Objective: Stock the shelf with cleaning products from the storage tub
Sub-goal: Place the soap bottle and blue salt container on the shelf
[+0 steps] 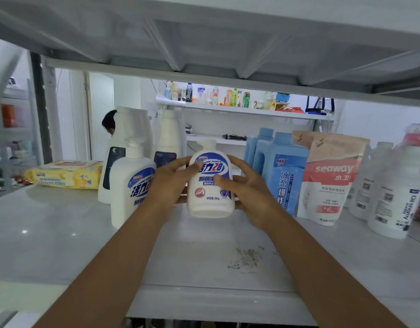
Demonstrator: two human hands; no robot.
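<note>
Two-handed grip: left hand [173,183], right hand [247,188] clasp upright pump bottle [210,197] between them.

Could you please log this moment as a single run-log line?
step: shelving pump bottle | left hand: grips it | right hand: grips it | spot: between matching bottle and blue jug

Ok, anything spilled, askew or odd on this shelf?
One thing: a patch of dark specks on the shelf, nearer the front edge than the pump bottle gripped by left hand and right hand. Debris or scuffs, I cannot tell.
</note>
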